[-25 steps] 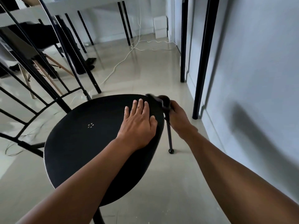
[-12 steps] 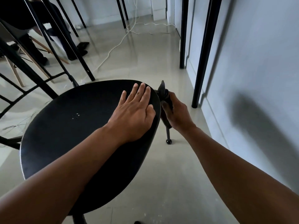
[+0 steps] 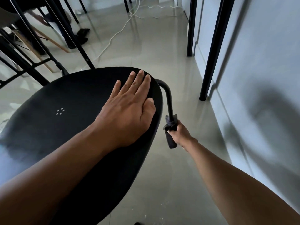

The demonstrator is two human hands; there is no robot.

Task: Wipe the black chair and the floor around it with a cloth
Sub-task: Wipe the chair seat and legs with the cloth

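Note:
The black chair's round seat (image 3: pixel 68 124) fills the lower left of the head view. My left hand (image 3: pixel 128 109) lies flat on the seat's right side, fingers together, holding nothing. A curved black chair leg (image 3: pixel 168 98) comes out from under the seat's right edge and runs down. My right hand (image 3: pixel 179 133) is closed around that leg low down, with a dark cloth (image 3: pixel 170 127) wrapped between palm and leg. The cloth's end hangs below my fist. The glossy beige floor (image 3: pixel 162 46) spreads around the chair.
A grey wall (image 3: pixel 259 62) runs along the right, with two black table legs (image 3: pixel 212 49) standing close to it. More black frames and wooden chair legs (image 3: pixel 48 39) crowd the far left. A white cable (image 3: pixel 116 33) trails across the floor ahead.
My right hand with the cloth has slid down the chair leg from the seat's edge, baring the leg's bend. The left hand has stayed flat on the seat. The view has tilted down.

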